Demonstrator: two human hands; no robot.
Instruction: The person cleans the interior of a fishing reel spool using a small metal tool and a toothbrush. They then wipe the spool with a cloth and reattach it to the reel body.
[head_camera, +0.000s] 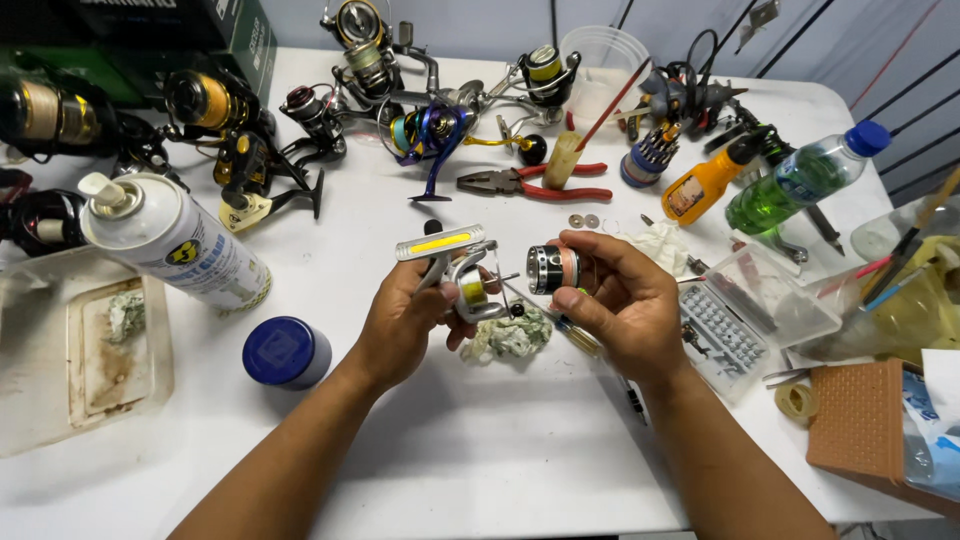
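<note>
My left hand (405, 322) grips a silver fishing reel body (462, 275) with a yellow stripe on its foot, held just above the white table (470, 450). Its bare shaft points right. My right hand (620, 305) holds a black and silver spool (553, 269) level with that shaft, a small gap away from it. A crumpled greenish rag (510, 338) lies on the table under both hands. A screwdriver (578, 337) rests beside the rag, partly hidden by my right hand.
A white spray can (175, 243) lies at left above a dirty tray (80, 350); a blue cap (287, 352) stands nearby. Several other reels (420, 125) crowd the back. Red-handled pliers (535, 184), an orange bottle (705, 183), a green bottle (800, 180) and a clear bit case (745, 320) sit right.
</note>
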